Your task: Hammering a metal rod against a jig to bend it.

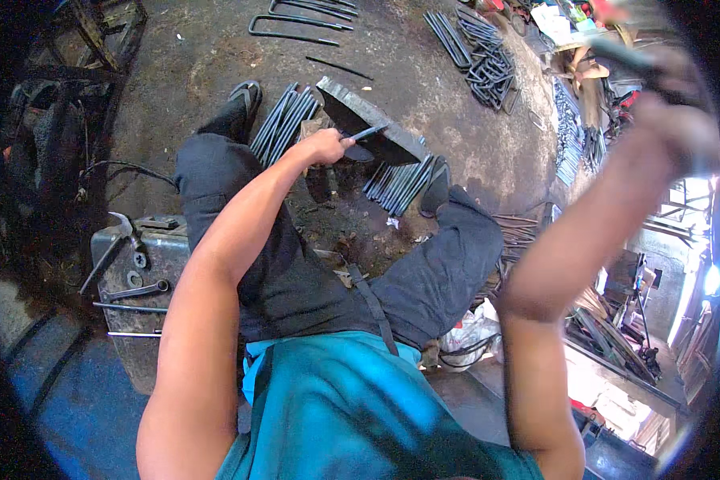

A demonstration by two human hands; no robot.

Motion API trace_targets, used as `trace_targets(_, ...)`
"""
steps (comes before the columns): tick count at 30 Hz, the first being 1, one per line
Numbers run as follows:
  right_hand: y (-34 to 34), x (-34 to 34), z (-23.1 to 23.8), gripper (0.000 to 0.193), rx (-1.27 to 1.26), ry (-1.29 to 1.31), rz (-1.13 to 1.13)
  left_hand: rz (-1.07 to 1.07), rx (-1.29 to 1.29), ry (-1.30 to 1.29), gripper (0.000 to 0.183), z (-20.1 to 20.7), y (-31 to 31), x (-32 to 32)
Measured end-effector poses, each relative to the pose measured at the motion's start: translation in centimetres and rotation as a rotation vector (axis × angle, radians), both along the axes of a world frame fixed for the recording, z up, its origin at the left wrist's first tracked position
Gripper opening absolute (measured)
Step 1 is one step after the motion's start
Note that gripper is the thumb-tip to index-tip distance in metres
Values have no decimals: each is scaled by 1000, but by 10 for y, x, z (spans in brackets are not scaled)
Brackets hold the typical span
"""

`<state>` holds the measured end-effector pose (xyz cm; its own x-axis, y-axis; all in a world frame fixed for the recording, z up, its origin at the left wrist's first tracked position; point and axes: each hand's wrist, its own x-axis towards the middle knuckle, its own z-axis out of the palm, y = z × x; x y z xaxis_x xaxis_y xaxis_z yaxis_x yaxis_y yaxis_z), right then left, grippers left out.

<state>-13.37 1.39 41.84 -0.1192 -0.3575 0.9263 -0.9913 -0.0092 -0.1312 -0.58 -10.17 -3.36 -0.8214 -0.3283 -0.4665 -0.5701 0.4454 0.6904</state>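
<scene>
My left hand (326, 147) is closed round a short metal rod (372, 130). The rod's far end lies over the top edge of a thick steel block (412, 146), which stands between my feet like an anvil. My right hand (678, 134) is raised high at the right and smeared by motion. Its fingers seem wrapped round a hammer (622, 58), a dark, blurred shape. Bundles of straight steel rods lie on either side of the block: one bundle (286, 120) by my left foot, another bundle (395, 186) by my right foot.
Bent U-shaped rods (296, 28) and a single rod (338, 67) lie ahead on the stained floor. A heap of bent rods (484, 60) sits farther right. Left of me, a dark box (140, 320) carries a small hammer (128, 230) and a wrench (136, 290).
</scene>
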Motion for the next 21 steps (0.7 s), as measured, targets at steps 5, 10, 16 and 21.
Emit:
trace_targets(5, 74, -10, -322, 34, 421, -414, -465, -26, -8, -10, 54, 5, 9, -10)
trace_targets(10, 89, 20, -352, 23, 483, -872, -447, -77, -201, -110, 44, -21, -2, 27)
trace_targets(16, 101, -36, -250, 20, 487, -914, -482, 18, -197, 217, 47, 21, 10, 27)
trace_targets(21, 70, -39, -106, 27, 105, -849, -294, 71, -139, 312, 43, 40, 22, 6)
